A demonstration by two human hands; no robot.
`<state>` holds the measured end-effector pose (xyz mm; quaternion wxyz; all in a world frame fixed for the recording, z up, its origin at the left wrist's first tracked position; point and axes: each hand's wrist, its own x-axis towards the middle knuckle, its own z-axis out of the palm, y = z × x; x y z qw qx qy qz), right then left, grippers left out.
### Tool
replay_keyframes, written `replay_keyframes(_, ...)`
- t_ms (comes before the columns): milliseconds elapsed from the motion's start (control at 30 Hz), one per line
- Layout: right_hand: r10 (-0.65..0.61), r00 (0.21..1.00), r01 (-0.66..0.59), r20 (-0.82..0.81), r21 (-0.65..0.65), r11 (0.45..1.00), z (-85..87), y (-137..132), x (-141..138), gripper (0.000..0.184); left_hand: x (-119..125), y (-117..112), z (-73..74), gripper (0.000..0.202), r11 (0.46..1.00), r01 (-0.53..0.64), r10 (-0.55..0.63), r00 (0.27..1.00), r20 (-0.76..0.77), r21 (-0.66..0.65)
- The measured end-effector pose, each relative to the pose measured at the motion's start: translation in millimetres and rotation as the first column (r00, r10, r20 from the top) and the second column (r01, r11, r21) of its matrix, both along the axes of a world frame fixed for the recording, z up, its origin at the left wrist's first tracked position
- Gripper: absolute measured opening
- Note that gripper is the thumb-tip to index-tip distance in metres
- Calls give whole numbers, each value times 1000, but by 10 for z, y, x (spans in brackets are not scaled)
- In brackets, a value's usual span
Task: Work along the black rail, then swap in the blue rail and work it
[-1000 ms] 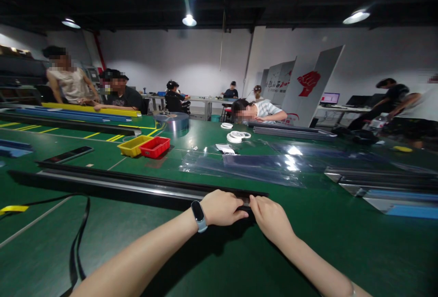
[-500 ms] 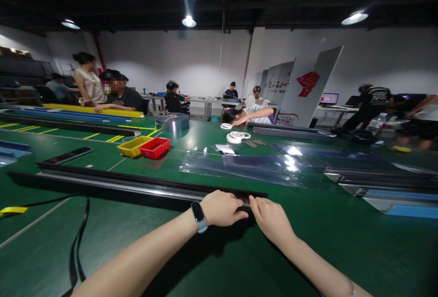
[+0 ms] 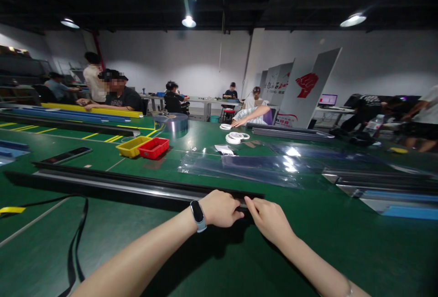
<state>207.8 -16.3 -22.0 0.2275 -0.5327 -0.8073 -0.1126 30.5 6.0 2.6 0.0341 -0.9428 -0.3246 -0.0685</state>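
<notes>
A long black channel profile (image 3: 116, 185) with a shiny silvery inner face lies across the green table (image 3: 143, 251). My left hand (image 3: 219, 208), with a watch (image 3: 197, 212) on its wrist, is closed over the profile near its right end. Just beside it, my right hand (image 3: 270, 217) grips the end of the same profile, thumb tip on the channel. The two hands almost touch. My fingertips are partly hidden behind the profile and the hands, so anything small between them cannot be made out.
Yellow (image 3: 133, 146) and red bins (image 3: 153, 148) stand beyond the profile, near a phone (image 3: 68, 154). Clear plastic strips (image 3: 260, 167) and white tape rolls (image 3: 236, 138) lie further back. Mitred profiles (image 3: 383, 192) sit at right, a black strap (image 3: 77, 242) at left. Several people work behind.
My hands and the profile have shifted very slightly left in view, with both grips unchanged. Across the table, a co-worker's head has dropped out of view behind the arm.
</notes>
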Motion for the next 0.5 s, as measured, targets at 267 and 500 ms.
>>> replay_keyframes(267,0,997,-6,-76,-86,996,-28,-2,-15,48,-82,4,70,53,997,-76,77,994,-71,16)
replay_keyframes(500,4,996,-19,-90,-170,985,-62,15,-55,50,-19,-23,62,70,996,-46,46,999,5,71)
